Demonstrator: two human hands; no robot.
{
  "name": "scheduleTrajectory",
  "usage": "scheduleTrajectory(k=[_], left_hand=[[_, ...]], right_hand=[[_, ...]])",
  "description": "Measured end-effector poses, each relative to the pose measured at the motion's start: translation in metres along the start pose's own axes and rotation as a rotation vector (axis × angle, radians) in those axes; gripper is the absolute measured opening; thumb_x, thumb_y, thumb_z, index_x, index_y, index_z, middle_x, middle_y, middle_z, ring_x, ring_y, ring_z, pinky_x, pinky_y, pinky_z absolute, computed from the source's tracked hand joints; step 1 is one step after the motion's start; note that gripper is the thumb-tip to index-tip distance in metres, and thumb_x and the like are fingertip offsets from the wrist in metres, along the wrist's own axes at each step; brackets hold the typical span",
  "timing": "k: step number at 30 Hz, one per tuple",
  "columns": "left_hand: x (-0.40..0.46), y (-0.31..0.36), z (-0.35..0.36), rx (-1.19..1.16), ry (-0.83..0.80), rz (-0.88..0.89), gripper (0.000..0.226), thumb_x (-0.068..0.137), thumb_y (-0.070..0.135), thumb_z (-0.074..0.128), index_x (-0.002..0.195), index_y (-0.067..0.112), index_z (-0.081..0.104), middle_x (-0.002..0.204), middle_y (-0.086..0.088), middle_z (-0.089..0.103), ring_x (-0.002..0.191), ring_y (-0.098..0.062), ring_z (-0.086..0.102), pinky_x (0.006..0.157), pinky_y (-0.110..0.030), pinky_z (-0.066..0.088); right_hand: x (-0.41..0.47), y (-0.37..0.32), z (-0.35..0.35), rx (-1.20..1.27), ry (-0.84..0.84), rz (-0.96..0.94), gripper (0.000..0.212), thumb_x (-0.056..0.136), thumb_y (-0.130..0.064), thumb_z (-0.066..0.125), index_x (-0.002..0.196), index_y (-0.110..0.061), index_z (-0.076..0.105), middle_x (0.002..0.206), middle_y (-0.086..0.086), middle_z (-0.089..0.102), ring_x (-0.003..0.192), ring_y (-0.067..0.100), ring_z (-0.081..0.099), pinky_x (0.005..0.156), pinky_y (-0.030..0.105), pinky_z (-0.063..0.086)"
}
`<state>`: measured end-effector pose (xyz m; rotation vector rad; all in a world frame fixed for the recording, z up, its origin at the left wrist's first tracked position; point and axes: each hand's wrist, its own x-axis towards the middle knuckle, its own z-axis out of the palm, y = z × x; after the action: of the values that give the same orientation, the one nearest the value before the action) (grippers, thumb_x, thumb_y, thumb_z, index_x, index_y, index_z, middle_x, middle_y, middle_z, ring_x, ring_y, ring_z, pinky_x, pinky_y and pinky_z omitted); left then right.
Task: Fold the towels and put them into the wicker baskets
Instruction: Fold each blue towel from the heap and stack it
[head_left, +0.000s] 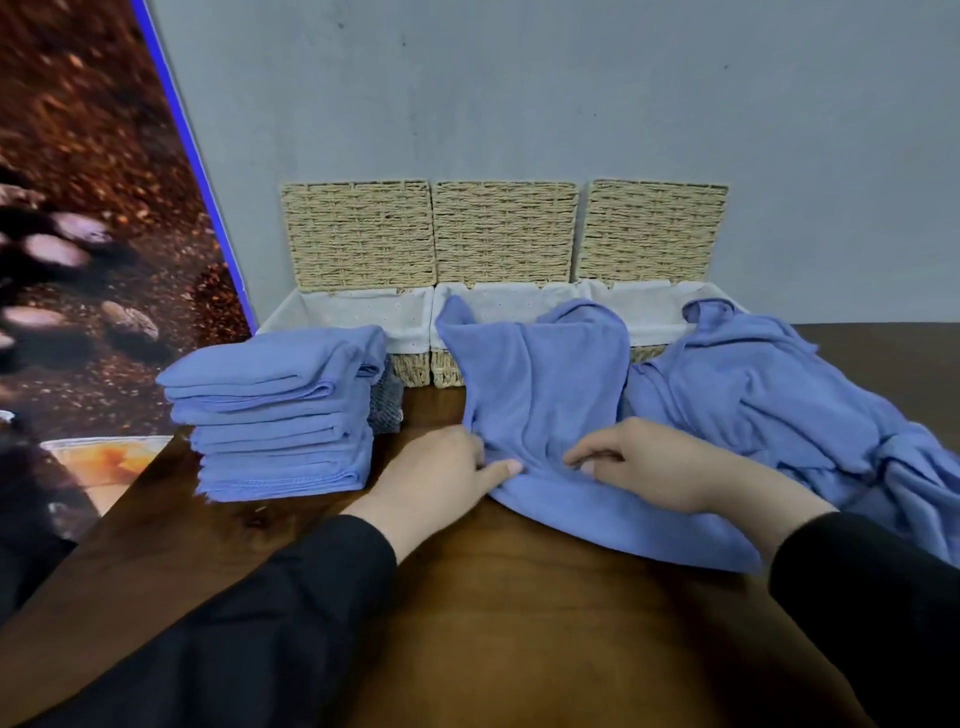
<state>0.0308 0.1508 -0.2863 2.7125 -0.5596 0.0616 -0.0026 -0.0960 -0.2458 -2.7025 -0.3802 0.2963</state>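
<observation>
- Head view: the left hand (441, 467) pinches the near left edge of a blue towel (545, 405) between thumb and curled fingers, and the right hand (639, 462) pinches a fold of the same towel just beside it; both grips sit close together near the towel's middle, which I judge is a way to gather the cloth and draw it flat for a fold.
- The towel lies on the wooden table (493, 623), its far end draped up over the front rim of the middle wicker basket (452, 371), so part of it hangs on the basket, not on the table.
- A stack of folded towels (280, 415) stands on the table to the left, in front of the left wicker basket (410, 369), probably parked there until the folding is done.
- A heap of unfolded towels (779, 405) lies to the right, reaching up against the right wicker basket (647, 353), within easy reach of the right hand.
- The three baskets stand in a row against the grey wall (519, 104), lids (358, 234) tipped up behind them.
- Each shows a white cloth liner (363, 312); no towel is seen lying inside any of them, though the basket floors are mostly hidden.
</observation>
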Motion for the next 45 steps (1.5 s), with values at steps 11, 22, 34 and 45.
scheduleTrajectory(k=[11, 22, 34, 45], left_hand=[[-0.040, 0.002, 0.014, 0.033, 0.084, 0.126, 0.041, 0.097, 0.064, 0.041, 0.087, 0.029, 0.060, 0.086, 0.013, 0.058, 0.080, -0.005, 0.052, 0.075, -0.031, 0.040], [-0.026, -0.024, 0.012, -0.180, 0.180, 0.251, 0.037, 0.095, 0.053, 0.059, 0.122, 0.029, 0.067, 0.128, 0.017, 0.063, 0.121, 0.000, 0.053, 0.105, -0.025, 0.036], [-0.021, -0.042, -0.007, -0.031, 0.292, -0.084, 0.014, 0.086, 0.009, 0.066, 0.098, 0.016, 0.071, 0.102, -0.001, 0.072, 0.099, -0.025, 0.065, 0.078, -0.034, 0.047], [-0.034, -0.020, -0.008, -0.131, -0.172, 0.358, 0.062, 0.080, 0.067, 0.062, 0.139, 0.053, 0.047, 0.119, 0.030, 0.046, 0.119, 0.015, 0.032, 0.105, -0.005, 0.011]], right_hand=[[0.019, -0.006, 0.025, -0.134, 0.039, 0.012, 0.030, 0.101, -0.032, 0.058, 0.078, -0.014, 0.063, 0.072, -0.004, 0.050, 0.074, 0.016, 0.051, 0.068, 0.032, 0.039], [0.025, 0.002, 0.045, -0.268, 0.309, -0.163, 0.019, 0.096, -0.035, 0.066, 0.106, -0.020, 0.072, 0.106, -0.002, 0.061, 0.103, 0.019, 0.061, 0.088, 0.041, 0.048], [0.014, 0.005, 0.040, -0.272, 0.330, 0.127, 0.031, 0.103, -0.036, 0.052, 0.109, -0.012, 0.071, 0.131, 0.003, 0.064, 0.110, 0.026, 0.062, 0.090, 0.038, 0.049], [-0.006, -0.008, 0.029, 0.069, 0.065, -0.189, 0.010, 0.088, -0.041, 0.073, 0.095, -0.043, 0.066, 0.105, -0.024, 0.058, 0.106, -0.007, 0.052, 0.086, 0.012, 0.037]])
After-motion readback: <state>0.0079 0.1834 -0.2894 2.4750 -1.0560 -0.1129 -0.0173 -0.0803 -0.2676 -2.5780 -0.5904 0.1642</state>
